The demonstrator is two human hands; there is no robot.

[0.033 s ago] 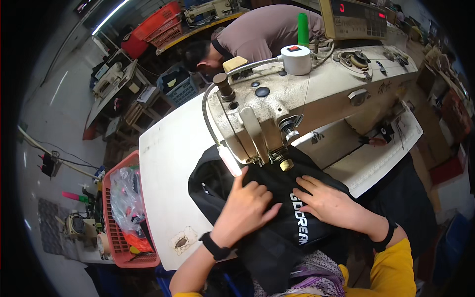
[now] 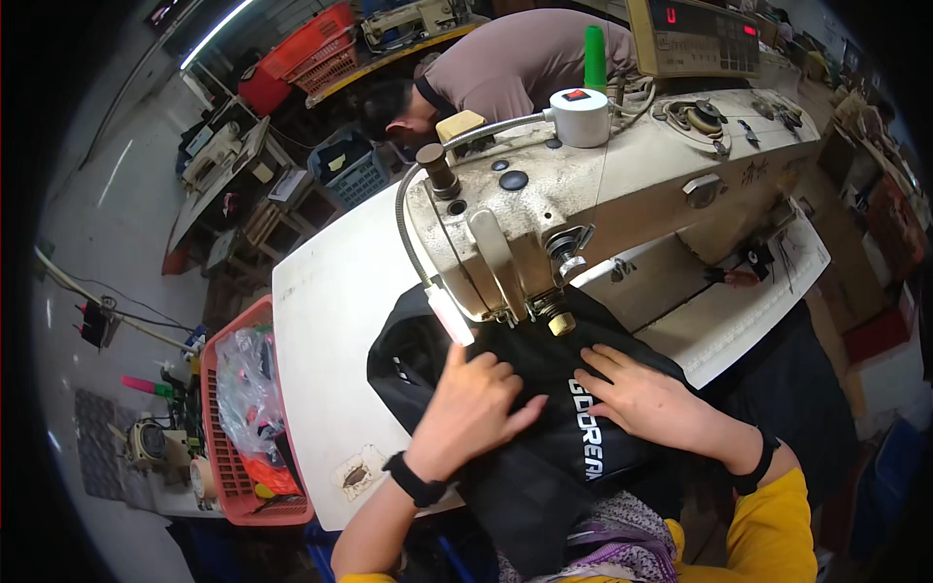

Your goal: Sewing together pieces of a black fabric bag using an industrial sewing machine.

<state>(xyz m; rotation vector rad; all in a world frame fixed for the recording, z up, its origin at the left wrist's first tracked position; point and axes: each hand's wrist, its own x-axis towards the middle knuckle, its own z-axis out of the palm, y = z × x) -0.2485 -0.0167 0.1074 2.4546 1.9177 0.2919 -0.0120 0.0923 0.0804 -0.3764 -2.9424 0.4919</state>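
Black cloth (image 2: 530,418) with white lettering lies bunched under the head of a sewing machine (image 2: 544,214). My left hand (image 2: 476,398) rests on it left of the lettering, index finger stretched toward the tip of a small lamp (image 2: 449,317), thumb apart and the other fingers bent. Flat on the cloth, partly over the lettering, is my right hand (image 2: 641,396) with its fingers spread. Neither hand shows anything gripped. The machine head hides the needle and the cloth beneath it.
A pink basket (image 2: 212,428) holding plastic bags stands against the left edge of the white table (image 2: 321,301). Behind the machine another person (image 2: 515,63) bends down beside a blue crate (image 2: 350,175). A control box (image 2: 695,44) sits at the back right.
My left hand has shifted slightly left and toward me, and the cloth's left edge has moved slightly left. My right hand stays in place.
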